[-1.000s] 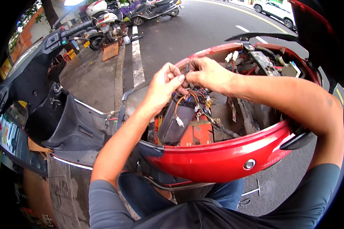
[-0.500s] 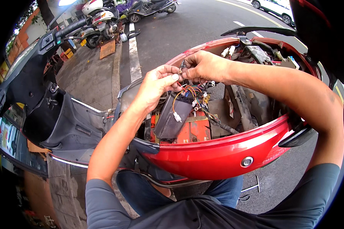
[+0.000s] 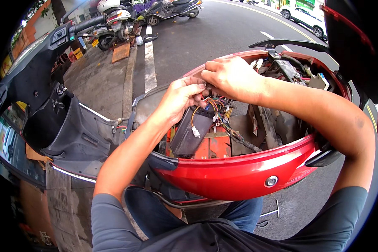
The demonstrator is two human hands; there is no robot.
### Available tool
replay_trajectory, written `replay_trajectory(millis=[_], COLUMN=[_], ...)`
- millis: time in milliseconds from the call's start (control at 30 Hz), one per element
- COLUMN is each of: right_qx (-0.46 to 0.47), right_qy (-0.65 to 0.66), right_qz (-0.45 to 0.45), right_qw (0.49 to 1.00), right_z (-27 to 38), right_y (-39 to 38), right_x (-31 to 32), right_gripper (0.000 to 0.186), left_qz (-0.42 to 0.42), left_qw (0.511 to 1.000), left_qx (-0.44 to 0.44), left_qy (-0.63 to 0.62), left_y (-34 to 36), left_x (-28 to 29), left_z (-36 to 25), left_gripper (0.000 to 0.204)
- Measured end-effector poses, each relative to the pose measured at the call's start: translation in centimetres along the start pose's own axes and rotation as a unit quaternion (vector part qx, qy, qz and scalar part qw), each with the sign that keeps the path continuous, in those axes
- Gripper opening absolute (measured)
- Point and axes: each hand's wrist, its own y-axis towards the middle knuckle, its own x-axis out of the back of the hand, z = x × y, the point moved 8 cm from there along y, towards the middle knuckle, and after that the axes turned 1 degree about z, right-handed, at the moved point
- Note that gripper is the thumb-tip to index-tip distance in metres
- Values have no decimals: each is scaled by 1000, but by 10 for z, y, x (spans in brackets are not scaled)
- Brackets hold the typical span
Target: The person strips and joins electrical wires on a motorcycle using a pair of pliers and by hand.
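Observation:
My left hand [image 3: 185, 95] pinches a thin red wire [image 3: 202, 97] between thumb and fingers, above the opened seat bay of a red scooter [image 3: 227, 178]. Against it, my right hand [image 3: 233, 80] is closed, its back turned up; its fingertips meet the left ones at the wire, and their exact grip is hidden. Below the hands lies a dark finned controller box [image 3: 192, 132], with a bundle of coloured wires [image 3: 216, 105] coming out of it. A white connector [image 3: 195, 132] dangles on an orange lead over the box. Orange-red batteries [image 3: 214, 145] sit underneath.
A thick black cable [image 3: 250, 145] runs along the bay. The handlebar [image 3: 86, 25] and footwell [image 3: 77, 134] are at left. A T-shaped metal tool [image 3: 277, 208] lies on the ground near my leg. Parked scooters [image 3: 172, 10] and a white car [image 3: 304, 19] stand beyond.
My right hand has rolled over, so its back now covers the fingertips and the dark wire end that showed between them. My left hand keeps its pinch, and the view has shifted slightly.

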Motion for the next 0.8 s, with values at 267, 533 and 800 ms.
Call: replay_trajectory(millis=[267,533,800], right_qx=[47,105,115], right_qy=[-76,-175,-104], right_qz=[16,1,-8], right_qw=[996,979,988], right_z=[20,29,13], right_y=[4,9,4], right_x=[1,0,6], right_gripper=[20,16,19], left_qz=[0,63,49], left_qw=[1000,998,994], left_qx=[0,-2,17], left_qy=[19,13,92], left_y=[-4,-2,2], left_x=[-6,-7,-7], left_z=[-2,-9,0], left_gripper=[12,18,21])
